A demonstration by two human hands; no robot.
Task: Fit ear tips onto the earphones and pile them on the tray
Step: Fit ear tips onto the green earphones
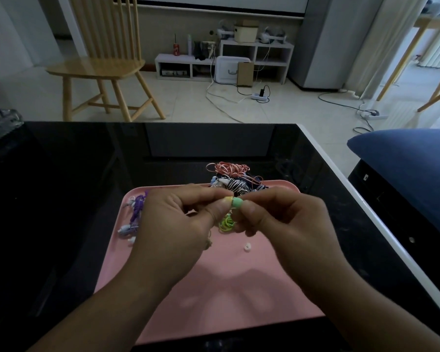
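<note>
**Green tip going on, over the tray**

Your left hand (178, 219) pinches the yellow-green earbud (227, 199); your right hand (274, 214) pinches the soft green silicone ear tip (237, 202) against it, above the pink plastic tray (239, 288). Tip looks light, squashy and slippery: grip its skirt, hold the bud's hard shell, not the thin cable (226, 223).

Near half of pink tray (239, 288) open. Obstacles: loose white ear tip (246, 247) mid-tray, purple earphones (135, 215) at left edge, tangled earphone pile (235, 180) at far rim.
</note>
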